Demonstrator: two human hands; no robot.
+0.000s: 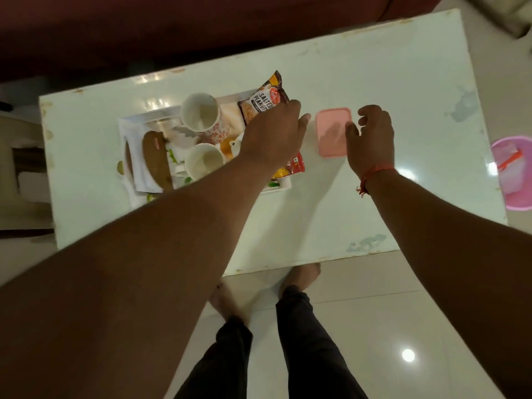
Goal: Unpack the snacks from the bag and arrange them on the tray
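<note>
Pink box (lidded) between left hand and right hand.

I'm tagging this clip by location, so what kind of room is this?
Probably a living room at home: a low white table on a glossy tiled floor, a dark red sofa behind it, and a tray with two mugs and snack packets.
</note>
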